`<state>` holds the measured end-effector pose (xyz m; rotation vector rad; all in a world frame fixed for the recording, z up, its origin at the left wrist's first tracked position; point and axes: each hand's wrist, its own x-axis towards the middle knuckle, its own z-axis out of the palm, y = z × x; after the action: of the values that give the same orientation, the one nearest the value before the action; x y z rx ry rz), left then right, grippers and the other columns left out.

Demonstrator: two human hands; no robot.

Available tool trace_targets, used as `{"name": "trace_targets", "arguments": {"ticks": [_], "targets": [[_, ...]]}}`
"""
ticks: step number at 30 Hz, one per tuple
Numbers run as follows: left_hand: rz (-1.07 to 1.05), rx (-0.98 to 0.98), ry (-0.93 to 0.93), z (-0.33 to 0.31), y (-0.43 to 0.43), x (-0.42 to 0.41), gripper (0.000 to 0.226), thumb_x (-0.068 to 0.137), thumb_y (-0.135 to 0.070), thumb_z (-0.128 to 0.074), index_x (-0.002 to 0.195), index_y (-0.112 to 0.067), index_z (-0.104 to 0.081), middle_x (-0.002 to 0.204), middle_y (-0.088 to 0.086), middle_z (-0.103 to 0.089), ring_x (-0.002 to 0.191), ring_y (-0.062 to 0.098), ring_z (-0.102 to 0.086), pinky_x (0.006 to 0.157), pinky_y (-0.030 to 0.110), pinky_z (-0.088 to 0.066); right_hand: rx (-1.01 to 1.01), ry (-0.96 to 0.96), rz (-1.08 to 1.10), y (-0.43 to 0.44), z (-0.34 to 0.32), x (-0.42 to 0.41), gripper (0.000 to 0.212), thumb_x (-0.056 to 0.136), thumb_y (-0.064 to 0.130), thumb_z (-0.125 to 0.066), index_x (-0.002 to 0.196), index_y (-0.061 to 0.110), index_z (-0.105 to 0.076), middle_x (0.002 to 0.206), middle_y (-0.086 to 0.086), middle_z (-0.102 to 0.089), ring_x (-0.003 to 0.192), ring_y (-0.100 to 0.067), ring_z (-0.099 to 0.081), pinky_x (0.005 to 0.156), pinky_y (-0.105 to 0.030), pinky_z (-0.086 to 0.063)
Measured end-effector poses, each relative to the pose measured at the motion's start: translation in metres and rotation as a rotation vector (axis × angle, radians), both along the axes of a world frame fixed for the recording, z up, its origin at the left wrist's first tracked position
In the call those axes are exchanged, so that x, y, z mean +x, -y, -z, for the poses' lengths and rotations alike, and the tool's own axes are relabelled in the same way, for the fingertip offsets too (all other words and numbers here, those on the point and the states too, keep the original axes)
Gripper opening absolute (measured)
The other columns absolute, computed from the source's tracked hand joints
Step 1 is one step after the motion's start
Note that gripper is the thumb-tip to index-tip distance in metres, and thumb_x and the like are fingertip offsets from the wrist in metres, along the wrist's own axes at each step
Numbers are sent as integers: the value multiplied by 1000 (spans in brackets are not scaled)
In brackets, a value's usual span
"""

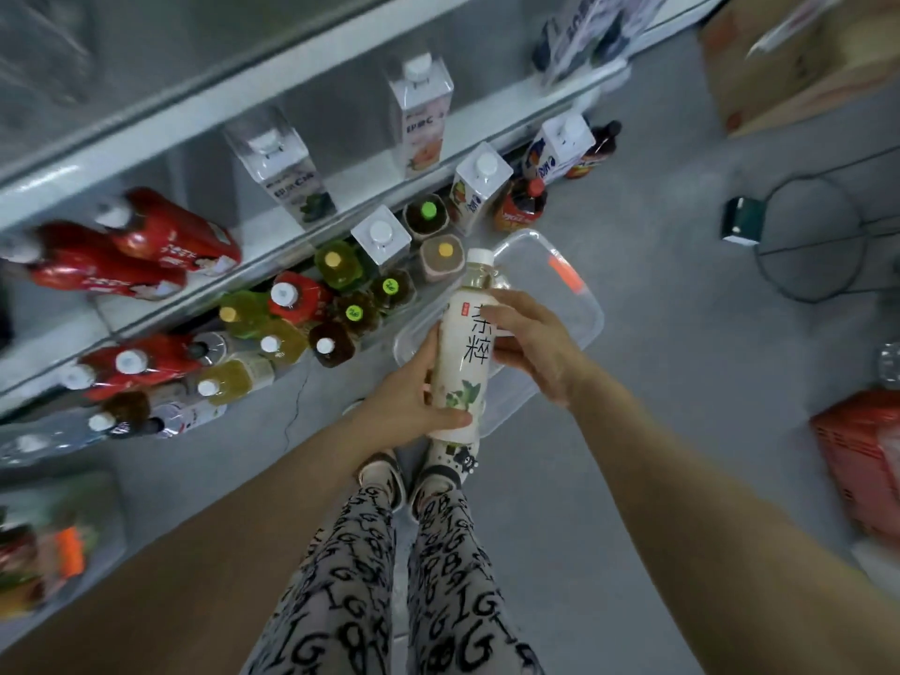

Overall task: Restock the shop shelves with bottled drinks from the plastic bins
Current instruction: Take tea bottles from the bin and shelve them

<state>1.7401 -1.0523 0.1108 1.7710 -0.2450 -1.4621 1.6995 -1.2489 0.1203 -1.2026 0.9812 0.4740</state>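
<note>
**Item:** bottle [465,343], one, milky-white drink.

**Place:** centre of the frame, held in the air over the bin [590,304], cap [479,258] toward the top of the frame. It is not yet on a shelf [355,185].

**Hold:** left hand [414,397] wraps the lower body, thumb across the leaf print near the base. Right hand [531,333] clasps the upper body, thumb on the label [475,350] and fingers curled behind.

**Make:** slim round plastic cylinder that narrows to a short neck. The cap is white and hard. A smooth printed sleeve with large dark characters covers most of the wall.

**Handling (judged):** it looks full, so of moderate weight for one hand. The thin wall would probably give under a hard squeeze, and the glossy sleeve may slip. The firmest grasp is around mid-body. The cap is too small to carry by.

**Bin:** clear, thin-walled, rounded corners, orange latch [565,275]. It stands on the grey floor beside the lowest shelf. Whether anything remains inside is hard to tell through the blur.

**Shelves:** pale, flat and smooth-edged, running from left to upper right. They carry square white cartons [423,114] and round bottles.
</note>
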Motion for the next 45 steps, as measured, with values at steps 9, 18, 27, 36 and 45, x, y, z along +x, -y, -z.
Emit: {"name": "trace_targets", "arguments": {"ticks": [9, 18, 27, 36, 45], "targets": [[-126, -156, 98, -161, -27, 1, 122, 68, -29, -86, 150, -55, 2, 148, -14, -43, 132, 11, -47, 107, 44, -45, -46, 174, -181, -24, -157, 13, 52, 90, 18, -74, 137, 28, -54, 117, -3, -71, 104, -21, -71, 78, -33, -60], [-231, -260, 275, -279, -65, 21, 106, 81, -6, -78, 140, -57, -6, 128, -18, -58, 109, 0, -64, 88, 24, -55, -118, 342, -317, -57, -294, 41, 54, 82, 20, -82, 129, 15, -56, 111, -10, -75, 100, -26, -73, 90, -47, -59], [-195, -323, 499, -396, -117, 71, 102, 81, -13, -80, 146, -48, -9, 125, -23, -47, 106, 0, -59, 73, 13, -52, -270, 513, -363, -108, -405, 93, 43, 84, 25, -81, 121, 14, -60, 111, -11, -74, 99, -27, -73, 88, -44, -60], [-236, -393, 694, -491, -167, 105, 109, 79, -18, -82, 152, -49, -6, 122, -10, -56, 111, 14, -63, 80, 36, -59, -335, 745, -343, -163, -517, 120, 43, 86, 17, -78, 123, 11, -57, 106, -10, -74, 90, -23, -76, 69, -31, -60], [-229, -544, 860, -582, -217, 128, 110, 79, -17, -82, 151, -53, -8, 127, -3, -58, 102, 13, -69, 79, 38, -61, -466, 959, -358, -218, -621, 136, 45, 87, 22, -78, 126, 11, -60, 104, -5, -77, 91, -18, -76, 71, -30, -61]]}}
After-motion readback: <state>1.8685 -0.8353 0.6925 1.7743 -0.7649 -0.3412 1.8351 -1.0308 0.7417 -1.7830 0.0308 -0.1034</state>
